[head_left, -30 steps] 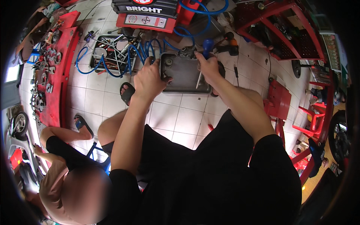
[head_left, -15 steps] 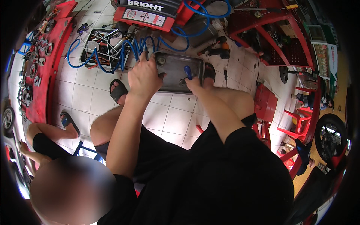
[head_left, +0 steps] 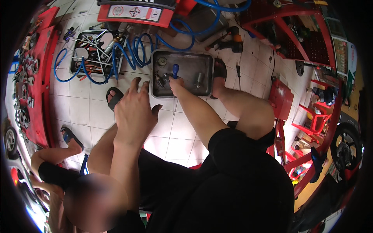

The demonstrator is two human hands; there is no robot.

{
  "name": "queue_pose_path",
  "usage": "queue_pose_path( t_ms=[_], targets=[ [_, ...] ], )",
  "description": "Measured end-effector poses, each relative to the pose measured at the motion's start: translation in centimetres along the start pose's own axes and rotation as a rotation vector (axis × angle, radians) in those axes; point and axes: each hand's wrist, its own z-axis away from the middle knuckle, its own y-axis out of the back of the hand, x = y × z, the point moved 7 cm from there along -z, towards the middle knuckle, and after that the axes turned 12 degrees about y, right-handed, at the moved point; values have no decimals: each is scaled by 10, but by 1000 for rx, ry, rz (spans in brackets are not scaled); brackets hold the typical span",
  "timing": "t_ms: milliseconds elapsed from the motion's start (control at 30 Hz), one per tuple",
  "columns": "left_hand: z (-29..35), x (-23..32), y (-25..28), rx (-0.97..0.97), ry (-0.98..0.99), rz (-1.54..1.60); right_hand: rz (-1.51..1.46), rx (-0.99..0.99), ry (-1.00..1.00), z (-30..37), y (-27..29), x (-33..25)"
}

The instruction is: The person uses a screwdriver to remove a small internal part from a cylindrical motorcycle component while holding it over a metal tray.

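Note:
My right hand is closed around a screwdriver, its blue handle pointing away from me and its thin shaft showing below the fist. That hand is over the near part of a grey metal tray on the floor. Inside the tray lie a round ring-like part, a metal cylinder and small metal parts beside my right hand. My left hand is raised on the near left side of the tray, fingers apart, dark smudges on the fingertips, holding nothing.
Left of the tray, a toolbox tray overflows with wrenches and tools, and a coiled blue air hose runs beside it. A power drill lies at the far right. A red bench with metal parts stands left; another person sits near it.
My left hand has drawn back from the tray's left edge toward me. My right hand has moved left across the tray with the screwdriver, uncovering the cylinder. The view has shifted.

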Motion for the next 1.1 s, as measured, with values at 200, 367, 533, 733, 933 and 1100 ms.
queue_pose_path(
  t_ms=[200, 367, 533, 733, 933, 1100],
  targets=[
    [-15, 0, -13, -83, 13, 0, -226, -273, -138, -20, -18, 28],
    [-21, 6, -3, -17, -31, 9, 154, -448, -33, -34, -3, 51],
    [-16, 2, -7, -3, -6, 18, 408, -273, 112, -50, 32, 30],
    [-9, 1, -10, 4, -13, 50, 418, 112, 224, -59, 101, -5],
    [-8, 13, -18, -31, -17, 16, 649, 337, 88, -82, 161, 3],
    [-14, 20, -19, -71, 24, -2, 660, 92, -10, -100, 150, 21]
  ],
)
